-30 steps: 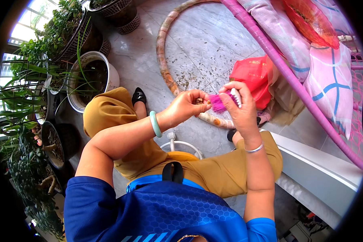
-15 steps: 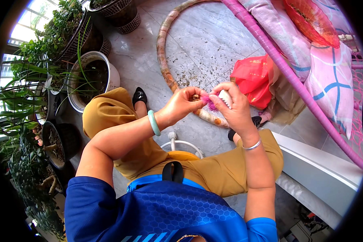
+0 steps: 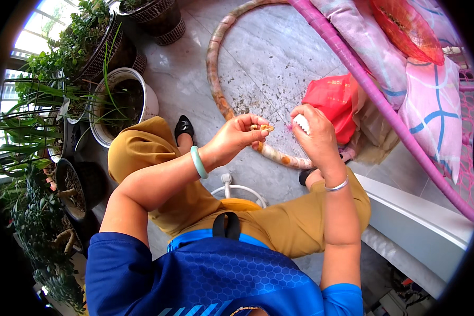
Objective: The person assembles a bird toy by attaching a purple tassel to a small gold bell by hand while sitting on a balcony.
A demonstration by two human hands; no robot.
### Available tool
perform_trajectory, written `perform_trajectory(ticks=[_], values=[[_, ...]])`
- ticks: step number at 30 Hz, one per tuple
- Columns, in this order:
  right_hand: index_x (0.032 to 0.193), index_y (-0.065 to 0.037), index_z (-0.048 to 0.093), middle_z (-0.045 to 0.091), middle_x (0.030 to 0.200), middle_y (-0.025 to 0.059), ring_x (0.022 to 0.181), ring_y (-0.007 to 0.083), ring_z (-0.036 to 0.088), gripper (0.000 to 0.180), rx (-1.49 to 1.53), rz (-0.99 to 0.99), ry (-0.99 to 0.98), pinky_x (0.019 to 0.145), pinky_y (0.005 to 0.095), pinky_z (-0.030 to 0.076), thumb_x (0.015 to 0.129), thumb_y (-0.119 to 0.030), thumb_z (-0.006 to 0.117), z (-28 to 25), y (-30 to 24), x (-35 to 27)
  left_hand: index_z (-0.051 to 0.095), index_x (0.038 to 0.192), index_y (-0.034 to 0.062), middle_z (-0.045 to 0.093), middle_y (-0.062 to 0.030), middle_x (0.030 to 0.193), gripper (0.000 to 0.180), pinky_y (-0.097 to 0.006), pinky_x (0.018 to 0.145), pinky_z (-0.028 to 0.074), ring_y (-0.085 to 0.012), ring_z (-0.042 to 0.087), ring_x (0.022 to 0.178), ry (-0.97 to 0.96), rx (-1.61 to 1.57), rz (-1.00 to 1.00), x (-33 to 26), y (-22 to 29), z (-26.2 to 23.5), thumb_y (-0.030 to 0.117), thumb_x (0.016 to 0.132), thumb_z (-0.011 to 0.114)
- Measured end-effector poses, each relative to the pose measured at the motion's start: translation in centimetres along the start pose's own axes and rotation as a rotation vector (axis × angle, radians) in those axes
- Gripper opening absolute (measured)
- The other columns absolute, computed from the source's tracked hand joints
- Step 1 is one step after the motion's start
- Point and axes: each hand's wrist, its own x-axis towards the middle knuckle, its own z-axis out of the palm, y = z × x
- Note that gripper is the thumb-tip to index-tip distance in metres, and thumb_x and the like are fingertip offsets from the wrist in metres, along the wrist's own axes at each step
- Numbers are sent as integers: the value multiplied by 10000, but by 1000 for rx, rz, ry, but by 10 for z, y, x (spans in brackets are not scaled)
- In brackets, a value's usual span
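Head view: clear gap separates left hand (image 3: 233,138) from brush (image 3: 302,124).

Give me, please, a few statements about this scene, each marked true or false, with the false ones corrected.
1. The left hand holds a small brown piece. True.
2. The right hand is empty. False: the right hand holds a white object with a toothed edge.
3. A pale green bangle is on the left arm. True.
4. The red bag lies to the left of both hands. False: the red bag lies on the right, beyond the right hand.
5. Dark crumbs are scattered on the grey floor. True.
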Motion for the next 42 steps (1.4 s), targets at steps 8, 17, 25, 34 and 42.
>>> perform_trajectory(ticks=[8,17,25,34,42], values=[[949,-57,596,620,879,103,815,237,601,183,300,76,-171,734,319,466,777,-99,641,19,-3,-6,579,985,71,602,-3,855,147,-201,624,431,-68,546,741,-26,-256,-168,-3,5,4,186,893,573],[929,6,593,624,832,33,774,67,554,161,700,363,-172,683,232,464,841,-124,626,26,10,-14,571,1048,50,600,-11,874,181,-226,673,457,-86,566,795,27,-253,-155,-2,11,4,164,915,525],[915,4,603,613,819,20,759,62,538,161,713,373,-198,669,221,454,849,-141,622,26,8,-15,572,1051,43,622,-25,925,194,-226,711,464,-85,576,815,-26,-162,-106,-3,8,4,97,866,594],[952,-20,560,591,761,26,703,68,530,183,328,248,175,630,230,434,844,-149,631,-5,-16,-6,578,999,25,626,-39,863,168,-232,698,477,-97,579,758,28,-95,-83,-1,-2,-1,97,852,616],[951,-51,532,576,907,102,812,279,577,343,-4,-331,-98,689,369,476,643,24,665,8,-27,-10,599,931,33,630,-38,829,130,-238,684,476,-95,577,740,117,-145,-131,0,-5,-1,134,854,620]])
